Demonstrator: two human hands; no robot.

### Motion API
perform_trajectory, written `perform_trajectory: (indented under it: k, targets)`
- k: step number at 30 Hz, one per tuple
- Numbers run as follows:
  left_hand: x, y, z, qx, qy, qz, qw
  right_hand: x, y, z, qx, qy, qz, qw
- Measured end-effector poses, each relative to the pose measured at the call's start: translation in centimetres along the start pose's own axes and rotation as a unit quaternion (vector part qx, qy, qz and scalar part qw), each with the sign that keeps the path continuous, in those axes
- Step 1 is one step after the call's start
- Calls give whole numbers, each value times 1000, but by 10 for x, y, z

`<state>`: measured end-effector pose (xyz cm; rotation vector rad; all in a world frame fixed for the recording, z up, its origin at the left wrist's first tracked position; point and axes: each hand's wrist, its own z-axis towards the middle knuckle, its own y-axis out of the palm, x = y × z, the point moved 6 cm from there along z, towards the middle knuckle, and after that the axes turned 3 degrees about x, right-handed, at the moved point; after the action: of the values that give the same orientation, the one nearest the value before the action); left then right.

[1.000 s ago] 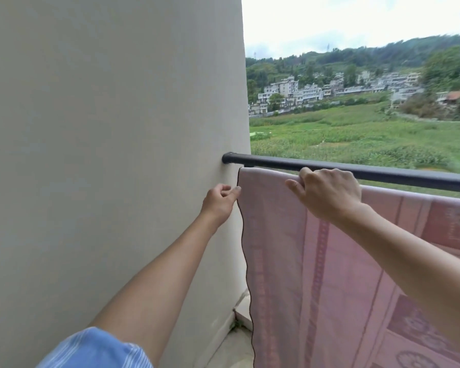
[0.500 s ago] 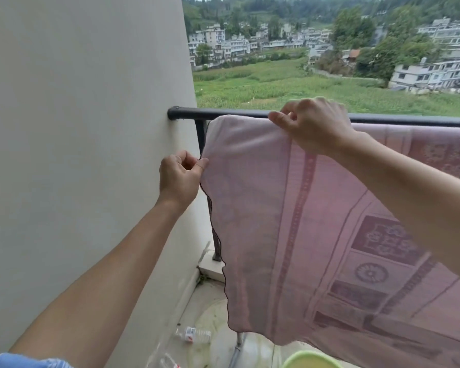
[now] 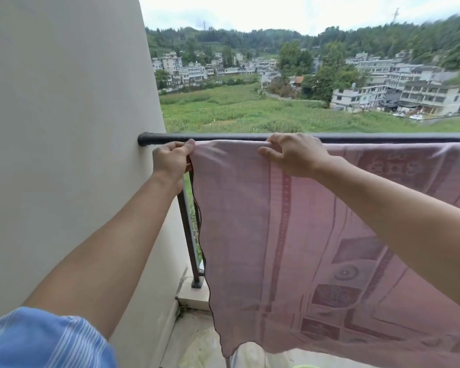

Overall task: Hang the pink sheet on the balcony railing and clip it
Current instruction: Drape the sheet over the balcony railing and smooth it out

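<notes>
Hanging: the pink sheet (image 3: 250,221) is draping over the balcony railing (image 3: 223,136) across the centre and right of the frame. Its patterned face is falling toward the lower right, and its dark-hemmed left edge is running down just beside the post (image 3: 187,235).
Left hand: the left hand (image 3: 171,162) is pinching the sheet's top left corner just under the bar, near where the bar is meeting the wall (image 3: 64,128). Its fingers (image 3: 187,147) are closing tightly on the cloth.
Right hand: the right hand (image 3: 294,155) is gripping the sheet's top fold at upper centre. Its fingers (image 3: 276,139) are curling over the cloth where it is lying on the bar, with the thumb pointing left.
Railing: the dark round bar is running from the wall at centre left to the right edge.
Container: a green rim (image 3: 303,366) is peeking in at the bottom edge, right of centre. Too little is showing to tell what it is or what is lying in it.
Sleeve: a blue striped sleeve (image 3: 45,341) is filling the lower left corner.
Beyond: a green field (image 3: 237,107) and pale buildings (image 3: 409,94) are spreading across the upper half.
</notes>
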<state>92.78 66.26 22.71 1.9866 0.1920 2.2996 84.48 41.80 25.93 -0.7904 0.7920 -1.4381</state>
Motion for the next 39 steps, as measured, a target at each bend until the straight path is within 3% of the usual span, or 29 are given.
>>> perform_trajectory:
  k: [4, 8, 12, 14, 16, 20, 24, 26, 28, 31, 34, 39]
  targets:
    - [-4, -12, 14, 55, 28, -20, 998, 36, -11, -19, 0, 54, 4, 999]
    - [-28, 7, 17, -7, -28, -48, 998, 51, -2, -39, -9, 62, -47, 997]
    - [-35, 16, 11, 107, 21, -4, 994, 66, 2, -50, 4, 58, -60, 997]
    - [-24, 16, 0, 186, 75, 102, 974, 67, 6, -55, 12, 66, -73, 995]
    - [-10, 26, -21, 215, 155, 186, 946, 71, 9, -65, 24, 72, -84, 994]
    - [-10, 69, -58, 131, 326, 224, 909, 80, 16, -101, 86, 38, -76, 993]
    - [-38, 126, -114, -7, 404, 237, 883, 108, 11, -165, 141, 47, -90, 985]
    - [-59, 157, -138, -85, 397, 271, 873, 130, 12, -197, 108, 76, -90, 987]
    - [-83, 188, -160, -152, 382, 323, 852, 158, 17, -232, 21, 138, -81, 987]
    - [-116, 254, -209, -258, 375, 367, 811, 223, 13, -306, -72, 252, -91, 961]
    - [-143, 323, -267, -334, 368, 385, 778, 288, -5, -389, -110, 339, -93, 930]
    - [-171, 439, -368, -398, 379, 379, 744, 386, -55, -507, -142, 428, -87, 888]
